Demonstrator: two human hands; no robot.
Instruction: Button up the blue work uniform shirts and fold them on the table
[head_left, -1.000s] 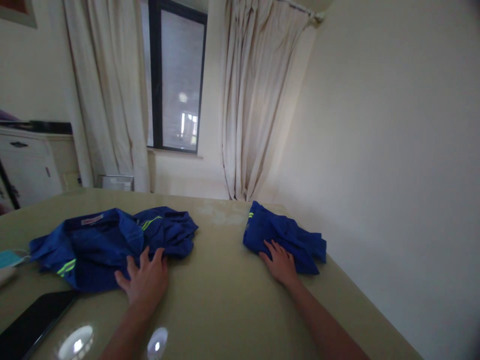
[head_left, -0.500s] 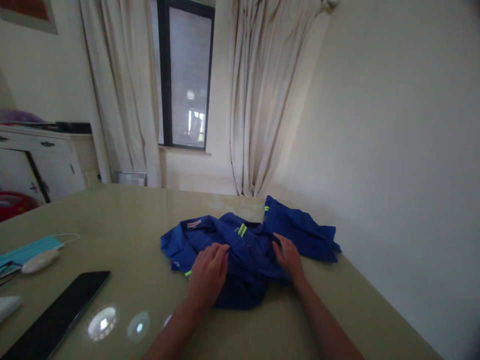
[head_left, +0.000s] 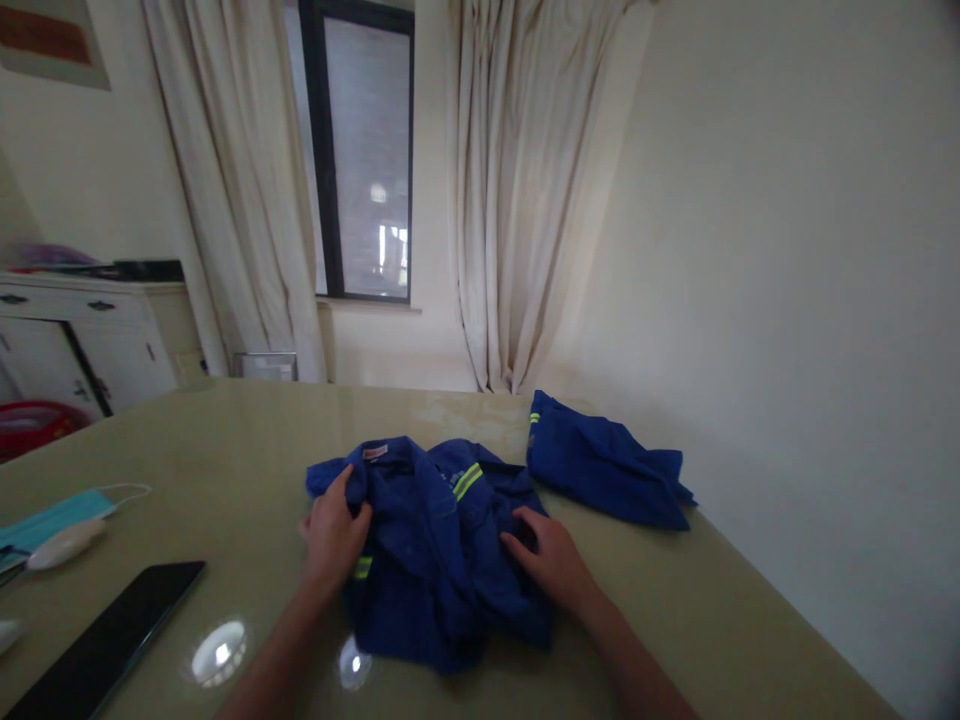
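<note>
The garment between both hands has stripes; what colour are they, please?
The garment has bright yellow-green stripes, clearest in the head view.

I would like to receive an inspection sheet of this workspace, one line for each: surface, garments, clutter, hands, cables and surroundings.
Surface: glossy greenish table, showing bright reflections.
Garments: rumpled blue garment lies between the hands; folded blue garment lies farther back, to the right.
Clutter: flat black device, light-blue face mask and white rounded object, all at left.
Hands: left hand at the rumpled garment's left side, right hand at its right; firmness of grip unclear.
Cables: dark strand beside the white object, too unclear to identify.
Surroundings: window, pale curtains, white cabinet, red item.
</note>
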